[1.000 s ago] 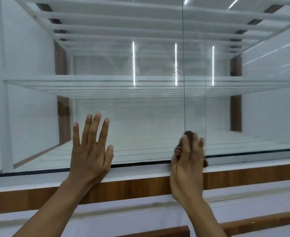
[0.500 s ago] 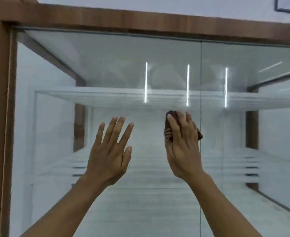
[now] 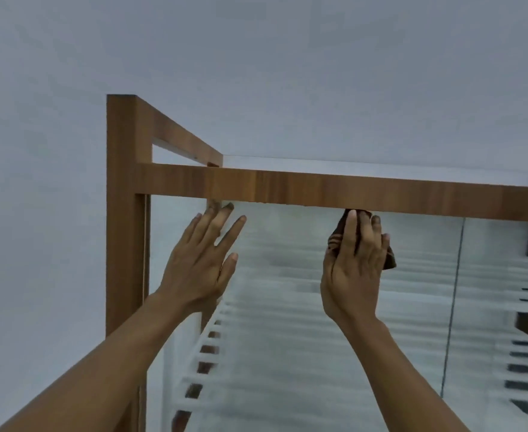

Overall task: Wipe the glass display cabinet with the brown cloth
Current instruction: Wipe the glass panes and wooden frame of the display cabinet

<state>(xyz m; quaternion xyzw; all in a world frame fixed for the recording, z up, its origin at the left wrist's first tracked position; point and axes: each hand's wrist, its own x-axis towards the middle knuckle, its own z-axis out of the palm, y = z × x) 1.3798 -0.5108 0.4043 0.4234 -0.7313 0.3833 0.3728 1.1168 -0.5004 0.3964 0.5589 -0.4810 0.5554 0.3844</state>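
Observation:
The glass display cabinet [image 3: 287,307] has a wooden frame and a glass front with white slatted shelves behind it. My right hand [image 3: 354,269] presses the brown cloth [image 3: 337,235] flat against the glass, right under the wooden top rail [image 3: 318,190]. Most of the cloth is hidden under my fingers; dark edges show at the left and right of the hand. My left hand [image 3: 202,266] rests flat on the glass to the left with fingers spread, holding nothing, fingertips close to the top rail.
A wooden corner post [image 3: 121,213] stands left of my left hand. A vertical seam between glass panes [image 3: 454,291] runs to the right of the cloth. A plain grey wall [image 3: 256,57] fills the view above the cabinet.
Both hands slid up the glass from the bottom ledge to the top rail, the right one carrying the cloth. My view tilted upward with them.

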